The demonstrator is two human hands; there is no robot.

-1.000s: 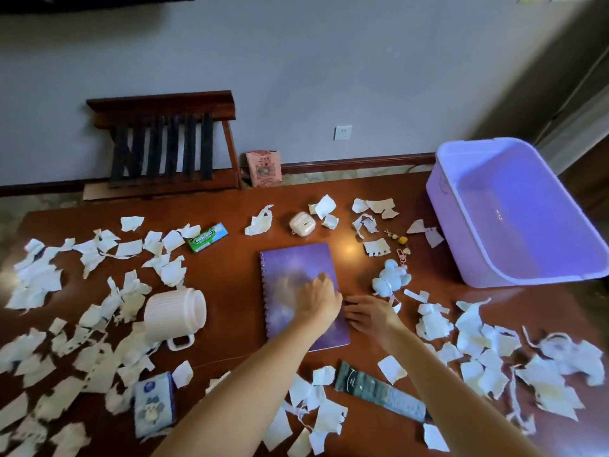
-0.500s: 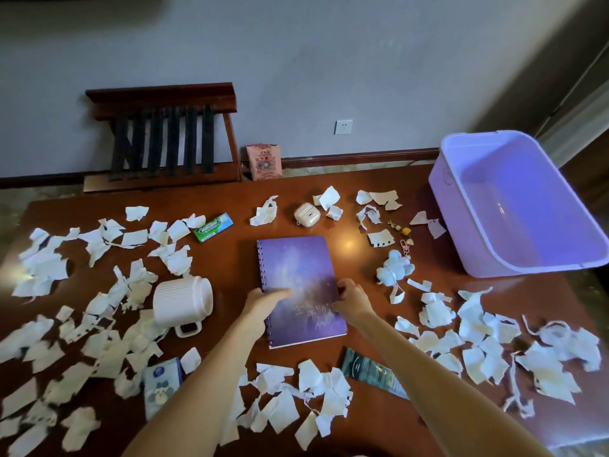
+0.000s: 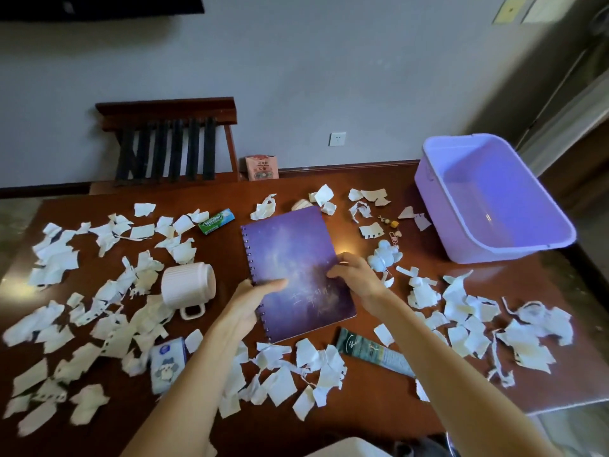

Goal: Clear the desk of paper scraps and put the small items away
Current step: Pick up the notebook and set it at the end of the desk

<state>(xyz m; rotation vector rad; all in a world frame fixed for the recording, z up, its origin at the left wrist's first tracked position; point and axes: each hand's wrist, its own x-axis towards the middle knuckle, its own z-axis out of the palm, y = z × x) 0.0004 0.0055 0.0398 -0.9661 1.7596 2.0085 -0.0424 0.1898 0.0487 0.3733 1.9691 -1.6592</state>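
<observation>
at centre frame i am holding the purple notebook (image 3: 296, 258), left grip (image 3: 252, 301) pinching its spiral edge, right grip (image 3: 357, 275) pinching the other edge. scraps (image 3: 56, 258) are littering the counter (image 3: 230, 255).

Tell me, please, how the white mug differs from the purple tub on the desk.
The mug is white and ribbed; the tub is smooth and purple. The mug lies on its side; the tub stands upright and is far larger. Both sit on the desk.

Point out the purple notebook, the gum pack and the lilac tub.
purple notebook (image 3: 290, 255): head view, middle of the cover.
gum pack (image 3: 216, 221): head view, its green label.
lilac tub (image 3: 440, 209): head view, left outer wall.
</observation>
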